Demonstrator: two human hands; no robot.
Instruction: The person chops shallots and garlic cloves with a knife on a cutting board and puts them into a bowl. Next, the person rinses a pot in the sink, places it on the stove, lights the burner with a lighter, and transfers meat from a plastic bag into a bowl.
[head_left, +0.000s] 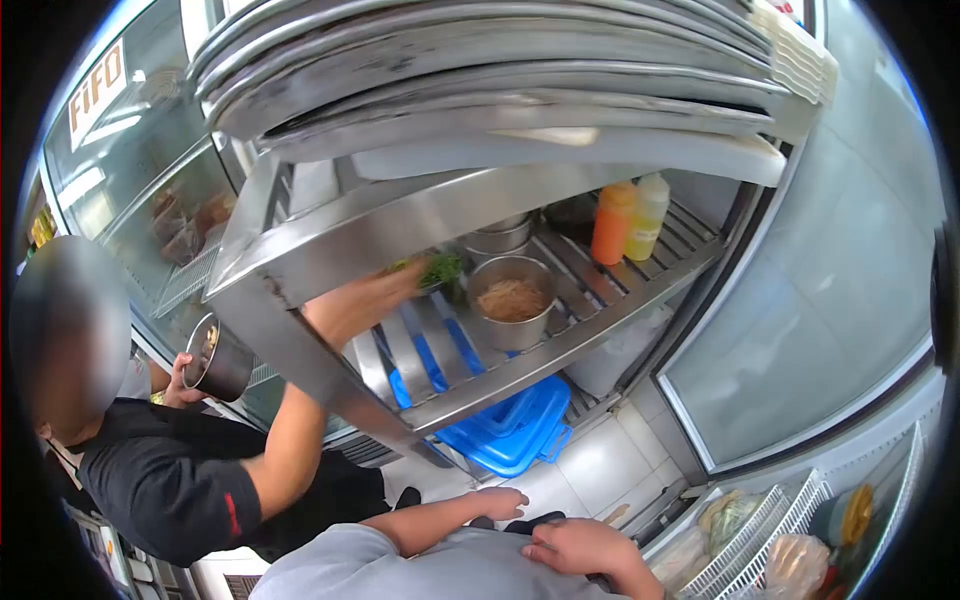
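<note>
My left hand (502,502) hangs in front of my grey shirt, loosely open with its fingers pointing right. My right hand (582,548) is beside it at the waist, its fingers loosely bent and slightly apart; nothing shows in either hand. Ahead is a slatted metal shelf (600,318) with a metal pot of shredded food (512,302), an orange bottle (612,224) and a yellow bottle (648,218). At the left, a person in a black shirt (165,480) reaches into the shelf, a hand beside green herbs (440,270). A dark pot (220,362) is in another hand nearby.
Large metal trays (480,60) are stacked above the shelf. A blue lidded container (510,430) lies below it, near the tiled floor (600,455). Glass doors stand left (130,160) and right (820,300). Wire racks (745,545) with bagged food are at the lower right.
</note>
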